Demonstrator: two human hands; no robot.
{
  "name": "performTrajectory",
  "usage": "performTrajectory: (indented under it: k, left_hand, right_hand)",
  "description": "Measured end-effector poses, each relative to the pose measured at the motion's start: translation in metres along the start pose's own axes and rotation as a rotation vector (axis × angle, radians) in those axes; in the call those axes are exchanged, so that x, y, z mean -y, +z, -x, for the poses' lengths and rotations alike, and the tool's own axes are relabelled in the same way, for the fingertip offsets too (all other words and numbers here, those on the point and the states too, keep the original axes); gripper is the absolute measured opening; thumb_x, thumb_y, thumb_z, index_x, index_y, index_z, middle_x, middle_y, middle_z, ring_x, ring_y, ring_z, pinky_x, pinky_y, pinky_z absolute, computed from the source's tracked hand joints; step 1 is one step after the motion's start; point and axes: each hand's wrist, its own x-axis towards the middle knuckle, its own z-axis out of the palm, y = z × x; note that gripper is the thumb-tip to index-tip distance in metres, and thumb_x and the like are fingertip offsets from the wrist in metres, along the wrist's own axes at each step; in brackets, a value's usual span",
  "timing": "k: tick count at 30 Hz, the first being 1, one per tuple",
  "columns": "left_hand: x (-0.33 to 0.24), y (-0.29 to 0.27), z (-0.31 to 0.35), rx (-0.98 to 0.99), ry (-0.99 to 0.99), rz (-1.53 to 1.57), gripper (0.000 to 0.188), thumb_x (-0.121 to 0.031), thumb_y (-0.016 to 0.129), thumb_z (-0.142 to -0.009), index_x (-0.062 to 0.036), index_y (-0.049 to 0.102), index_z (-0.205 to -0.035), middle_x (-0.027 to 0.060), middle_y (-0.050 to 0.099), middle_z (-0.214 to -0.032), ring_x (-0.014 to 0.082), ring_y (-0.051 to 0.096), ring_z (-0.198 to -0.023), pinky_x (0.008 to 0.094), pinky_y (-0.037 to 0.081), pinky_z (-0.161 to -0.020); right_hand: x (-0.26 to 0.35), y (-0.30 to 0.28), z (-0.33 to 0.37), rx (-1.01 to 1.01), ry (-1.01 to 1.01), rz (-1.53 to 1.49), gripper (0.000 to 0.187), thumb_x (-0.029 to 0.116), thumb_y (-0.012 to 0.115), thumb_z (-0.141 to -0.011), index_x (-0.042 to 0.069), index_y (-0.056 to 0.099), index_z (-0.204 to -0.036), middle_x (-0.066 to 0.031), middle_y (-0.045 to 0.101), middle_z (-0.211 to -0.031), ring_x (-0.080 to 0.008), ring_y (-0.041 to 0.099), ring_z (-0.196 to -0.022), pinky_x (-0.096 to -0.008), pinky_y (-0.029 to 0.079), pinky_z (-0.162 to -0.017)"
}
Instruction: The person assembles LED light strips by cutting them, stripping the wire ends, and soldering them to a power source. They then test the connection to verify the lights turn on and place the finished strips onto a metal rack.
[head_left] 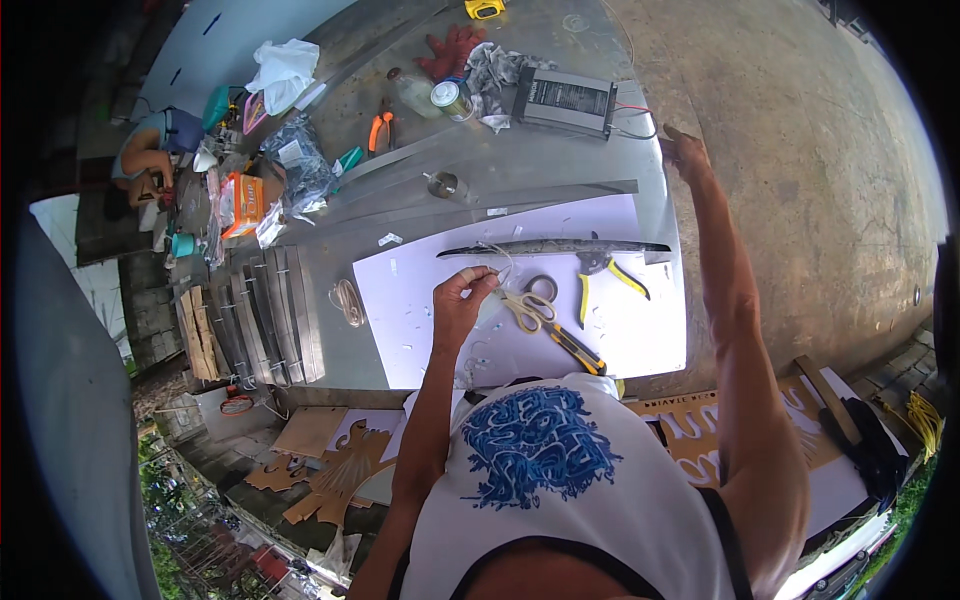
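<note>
My left hand (466,292) pinches a thin pale wire (503,262) over a white sheet (410,300). The wire runs up to a long narrow dark strip (560,246) lying across the sheet. Scissors (530,311) with cream handles lie just right of that hand, beside a roll of black tape (541,288) and a yellow-black utility knife (578,352). Yellow-handled pliers (608,272) rest farther right. My right hand (686,152) is stretched out past the table's right edge, fingers apart, close to the red and dark leads (640,122) of a black power supply box (566,101). Whether it touches the leads is unclear.
On the metal table (400,215) are a tin can (451,100), orange pliers (380,132), a red glove (452,52), a coil of wire (347,302) and metal strips (268,315). A person (150,155) crouches at far left. Cut-out boards (345,470) lie below the near edge.
</note>
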Motion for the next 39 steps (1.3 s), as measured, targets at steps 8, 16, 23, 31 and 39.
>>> performTrajectory:
  k: [8,16,23,31,39]
  left_hand:
    - [-0.012,0.010,-0.012,0.018,-0.054,0.261,0.018,-0.008,0.066,-0.098,0.0035,0.069,-0.111,0.0084,0.074,-0.092,0.0163,0.071,-0.088,0.0290,0.053,-0.082]
    - [-0.026,0.003,-0.014,0.053,-0.062,-0.081,0.028,-0.011,0.072,-0.094,0.0016,0.069,-0.119,0.0027,0.068,-0.088,0.0108,0.062,-0.077,0.0269,0.050,-0.071]
    - [-0.023,0.063,-0.053,0.219,0.303,-0.651,0.056,-0.017,0.082,-0.080,-0.0057,0.063,-0.132,0.0126,0.065,-0.088,0.0280,0.062,-0.074,0.0393,0.052,-0.070]
    - [0.012,0.059,-0.064,0.089,0.416,-0.758,0.042,-0.017,0.081,-0.080,-0.0060,0.071,-0.119,0.0116,0.062,-0.078,0.0296,0.062,-0.069,0.0422,0.051,-0.066]
    - [-0.002,0.050,-0.078,0.204,0.399,-0.829,0.035,-0.016,0.080,-0.079,-0.0024,0.074,-0.111,0.0134,0.063,-0.080,0.0328,0.063,-0.074,0.0444,0.050,-0.068]
  right_hand:
    - [-0.030,-0.034,-0.101,0.249,0.054,-0.525,0.018,0.011,0.061,-0.096,-0.005,0.062,-0.105,-0.0186,0.069,-0.101,-0.0283,0.068,-0.088,-0.0396,0.057,-0.076]
    - [-0.032,0.022,-0.049,0.126,0.195,-0.401,0.043,0.019,0.060,-0.099,-0.013,0.055,-0.128,-0.0232,0.062,-0.127,-0.0313,0.058,-0.117,-0.0411,0.045,-0.107]
    - [-0.019,-0.015,-0.093,-0.206,0.016,-0.376,0.021,0.011,0.068,-0.091,-0.005,0.062,-0.104,-0.0134,0.065,-0.090,-0.0237,0.062,-0.084,-0.0369,0.051,-0.079]
    - [-0.011,0.003,-0.039,0.098,0.075,-0.820,0.010,0.005,0.064,-0.091,0.002,0.065,-0.100,-0.0120,0.062,-0.089,-0.0230,0.059,-0.081,-0.0395,0.051,-0.074]
    - [-0.012,-0.008,-0.027,0.164,0.044,-0.498,0.037,0.021,0.058,-0.100,0.001,0.054,-0.132,-0.0182,0.069,-0.114,-0.0242,0.065,-0.086,-0.0374,0.051,-0.071]
